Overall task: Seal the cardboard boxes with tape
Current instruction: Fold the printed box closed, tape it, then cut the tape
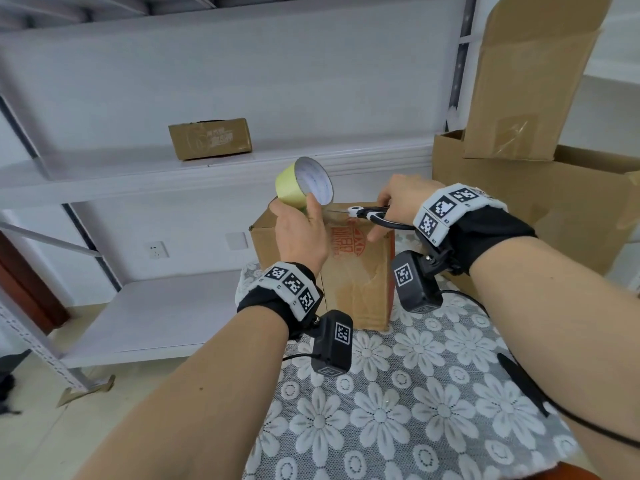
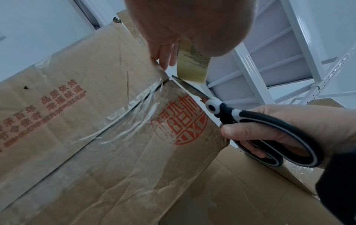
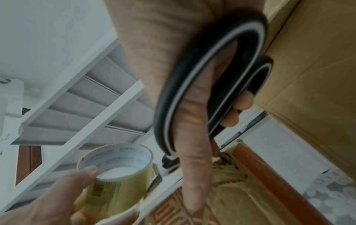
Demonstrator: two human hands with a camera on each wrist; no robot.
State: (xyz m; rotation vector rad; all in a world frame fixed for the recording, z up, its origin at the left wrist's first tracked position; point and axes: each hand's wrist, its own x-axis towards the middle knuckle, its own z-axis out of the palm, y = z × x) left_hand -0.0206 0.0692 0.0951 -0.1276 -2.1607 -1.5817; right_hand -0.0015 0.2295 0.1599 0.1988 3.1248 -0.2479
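A brown cardboard box (image 1: 360, 271) with red print stands on the lace-covered table (image 1: 415, 393); old clear tape runs along its seam (image 2: 134, 109). My left hand (image 1: 299, 233) grips a yellowish tape roll (image 1: 304, 181) above the box's top left corner. A strip of tape (image 2: 194, 67) hangs from the roll to that corner. My right hand (image 1: 401, 202) holds black-and-white scissors (image 1: 377, 214) by the handles. Their blades (image 2: 189, 86) point left and meet the strip's lower end. In the right wrist view the roll (image 3: 115, 175) and the scissor handles (image 3: 202, 85) show close up.
A white metal shelving rack (image 1: 138, 174) stands behind the table, with a small closed box (image 1: 209, 138) on its middle shelf. Large open cartons (image 1: 536, 188) are stacked at the right. A black cable (image 1: 526, 382) lies on the tablecloth.
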